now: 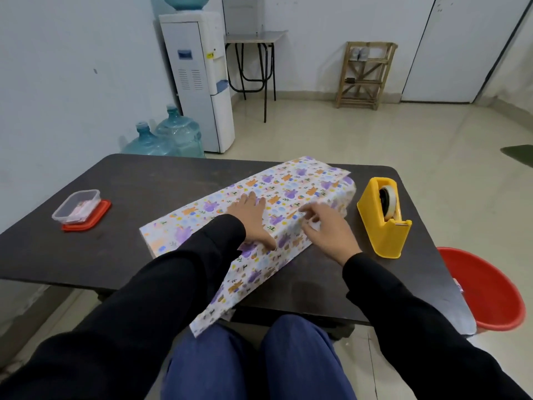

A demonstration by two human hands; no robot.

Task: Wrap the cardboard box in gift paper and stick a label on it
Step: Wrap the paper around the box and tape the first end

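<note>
White gift paper (291,183) printed with purple and orange animals is folded over the cardboard box, which it hides completely, in the middle of the dark table (138,183). A loose flap of the paper hangs over the table's near edge toward my knees. My left hand (252,219) lies flat on top of the covered box, fingers spread, pressing the paper down. My right hand (327,230) rests at the paper's overlapping edge, with fingertips pinched on a small pale piece; I cannot tell whether it is tape or paper.
A yellow tape dispenser (385,217) stands right of the box. A clear plastic container (76,206) on its red lid sits at the table's left. A red basin (487,287) is on the floor at right. Water bottles and a dispenser stand behind the table.
</note>
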